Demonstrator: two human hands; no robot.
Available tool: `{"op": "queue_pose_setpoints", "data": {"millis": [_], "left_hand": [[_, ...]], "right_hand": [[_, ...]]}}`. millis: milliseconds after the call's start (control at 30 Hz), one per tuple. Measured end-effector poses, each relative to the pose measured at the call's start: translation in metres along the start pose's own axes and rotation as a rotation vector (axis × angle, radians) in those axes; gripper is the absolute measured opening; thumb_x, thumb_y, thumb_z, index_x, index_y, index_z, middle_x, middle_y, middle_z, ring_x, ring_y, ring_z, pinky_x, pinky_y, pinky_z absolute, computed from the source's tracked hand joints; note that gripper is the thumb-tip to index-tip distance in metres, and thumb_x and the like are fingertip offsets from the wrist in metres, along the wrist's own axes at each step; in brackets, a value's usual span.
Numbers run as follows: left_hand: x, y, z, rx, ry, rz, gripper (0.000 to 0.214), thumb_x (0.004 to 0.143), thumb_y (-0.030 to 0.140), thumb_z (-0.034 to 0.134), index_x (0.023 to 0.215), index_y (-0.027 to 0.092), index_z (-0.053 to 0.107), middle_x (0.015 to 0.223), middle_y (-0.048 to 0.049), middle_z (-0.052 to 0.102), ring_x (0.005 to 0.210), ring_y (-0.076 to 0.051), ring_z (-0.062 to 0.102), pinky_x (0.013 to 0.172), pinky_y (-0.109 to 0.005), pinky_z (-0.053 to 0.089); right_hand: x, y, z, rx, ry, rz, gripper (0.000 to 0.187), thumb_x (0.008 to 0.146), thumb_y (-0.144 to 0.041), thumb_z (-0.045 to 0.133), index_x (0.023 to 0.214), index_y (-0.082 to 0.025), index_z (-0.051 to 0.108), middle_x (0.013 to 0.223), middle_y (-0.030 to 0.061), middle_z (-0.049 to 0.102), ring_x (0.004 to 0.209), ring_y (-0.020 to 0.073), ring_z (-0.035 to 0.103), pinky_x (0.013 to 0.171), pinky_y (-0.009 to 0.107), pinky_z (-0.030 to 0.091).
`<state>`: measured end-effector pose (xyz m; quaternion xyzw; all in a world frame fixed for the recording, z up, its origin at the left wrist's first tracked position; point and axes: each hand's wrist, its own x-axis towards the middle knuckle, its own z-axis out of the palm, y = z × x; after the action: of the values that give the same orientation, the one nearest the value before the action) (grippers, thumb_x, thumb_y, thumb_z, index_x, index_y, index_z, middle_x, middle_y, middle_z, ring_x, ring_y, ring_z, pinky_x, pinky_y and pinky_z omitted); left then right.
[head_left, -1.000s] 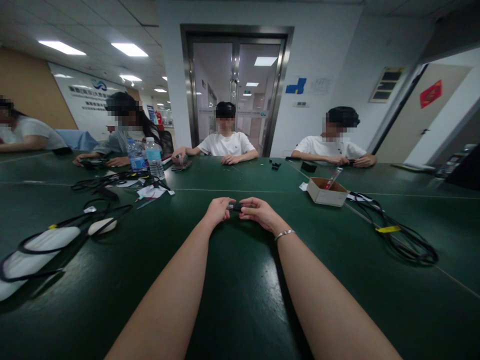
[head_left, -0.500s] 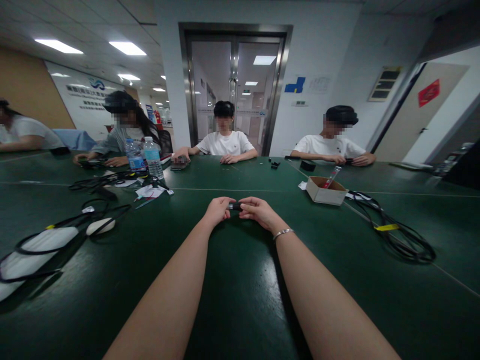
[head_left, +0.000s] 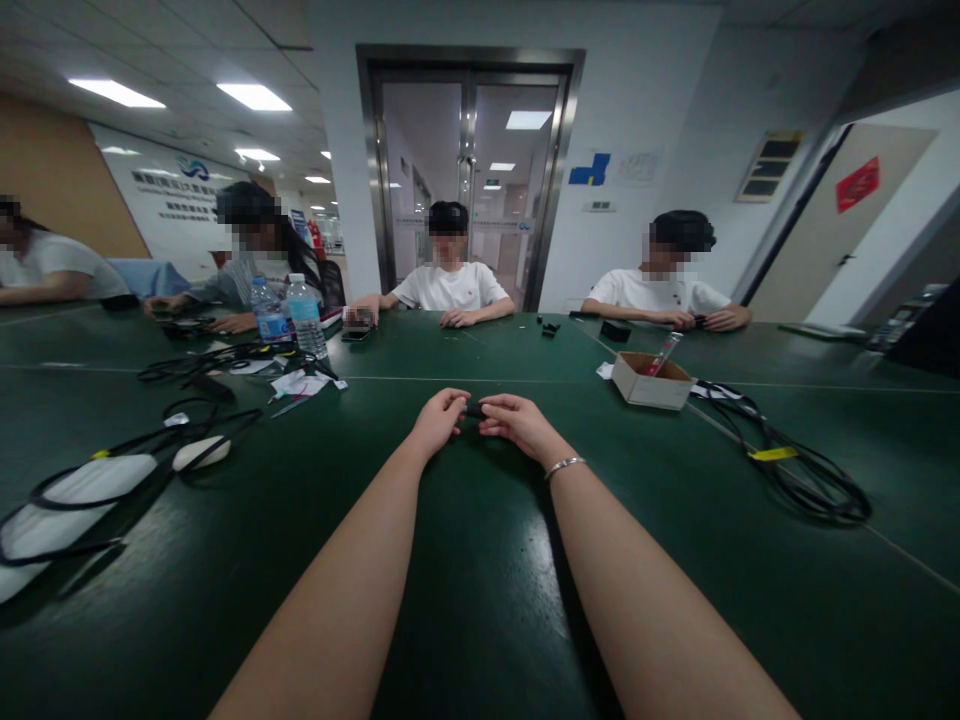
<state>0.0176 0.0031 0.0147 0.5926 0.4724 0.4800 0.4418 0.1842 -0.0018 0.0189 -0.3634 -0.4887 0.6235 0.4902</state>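
Between my two hands is a small dark cylindrical object (head_left: 473, 410), held just above the green table (head_left: 480, 560). My left hand (head_left: 439, 420) pinches its left end with thumb and fingers. Its right end is gripped by my right hand (head_left: 516, 422), which has a silver bracelet (head_left: 564, 467) at the wrist. Fingers cover both ends, so its exact kind cannot be made out.
A small cardboard box (head_left: 651, 391) with a clear-and-red tube stands to the right, beside a coiled black cable (head_left: 806, 480). On the left are a white keyboard-like slab (head_left: 82, 500), a white mouse (head_left: 201, 454), cables and water bottles (head_left: 306, 315). Several people sit opposite.
The small object has turned slightly, and its silvery left part shows less. My left hand has shifted up a little. Across the table, the person at left has moved their head and a hand.
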Motion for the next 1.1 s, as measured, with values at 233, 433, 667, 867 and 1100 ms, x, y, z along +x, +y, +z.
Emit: {"op": "queue_pose_setpoints", "data": {"millis": [233, 433, 667, 867, 1100], "left_hand": [[-0.0037, 0.0043, -0.0026, -0.071, -0.039, 0.023, 0.025, 0.077, 0.011, 0.058, 0.102, 0.014, 0.060, 0.095, -0.0080, 0.060, 0.078, -0.012, 0.058, 0.056, -0.017, 0.049], [-0.0012, 0.0034, 0.0003, -0.045, 0.002, -0.101, 0.024, 0.089, 0.029, 0.048, 0.103, 0.011, 0.057, 0.075, -0.0048, 0.058, 0.055, -0.008, 0.054, 0.050, -0.018, 0.046], [-0.0022, 0.0031, 0.0009, 0.056, 0.005, -0.049, 0.028, 0.084, 0.023, 0.052, 0.111, 0.016, 0.055, 0.078, -0.0018, 0.054, 0.055, -0.007, 0.051, 0.047, -0.016, 0.042], [0.0010, -0.0015, -0.0012, 0.025, 0.031, -0.028, 0.024, 0.085, 0.027, 0.051, 0.106, 0.016, 0.057, 0.076, -0.0019, 0.055, 0.056, -0.008, 0.053, 0.051, -0.017, 0.044], [0.0025, 0.0041, -0.0032, 0.022, -0.034, -0.107, 0.024, 0.088, 0.028, 0.047, 0.098, 0.010, 0.060, 0.057, 0.0003, 0.051, 0.043, -0.006, 0.044, 0.042, -0.016, 0.034]], "right_hand": [[0.0004, -0.0007, 0.0017, 0.010, 0.041, -0.002, 0.009, 0.079, -0.004, 0.066, 0.084, -0.009, 0.062, 0.074, 0.0064, 0.066, 0.054, 0.0136, 0.065, 0.055, 0.022, 0.058], [0.0021, 0.0021, 0.0009, 0.004, 0.028, -0.021, 0.012, 0.077, -0.006, 0.070, 0.086, -0.010, 0.062, 0.075, 0.0064, 0.066, 0.055, 0.0137, 0.065, 0.055, 0.022, 0.058], [0.0027, 0.0024, -0.0011, -0.002, 0.005, -0.016, 0.011, 0.078, -0.007, 0.068, 0.088, -0.011, 0.063, 0.076, 0.0065, 0.067, 0.057, 0.0131, 0.065, 0.056, 0.022, 0.058], [0.0017, 0.0013, -0.0003, -0.013, 0.002, -0.015, 0.011, 0.078, -0.008, 0.069, 0.087, -0.011, 0.064, 0.070, 0.0048, 0.065, 0.054, 0.0120, 0.064, 0.054, 0.020, 0.058], [0.0019, 0.0009, -0.0003, 0.010, 0.014, -0.025, 0.014, 0.078, -0.006, 0.068, 0.089, -0.012, 0.062, 0.075, 0.0053, 0.066, 0.056, 0.0127, 0.065, 0.057, 0.022, 0.058]]}}
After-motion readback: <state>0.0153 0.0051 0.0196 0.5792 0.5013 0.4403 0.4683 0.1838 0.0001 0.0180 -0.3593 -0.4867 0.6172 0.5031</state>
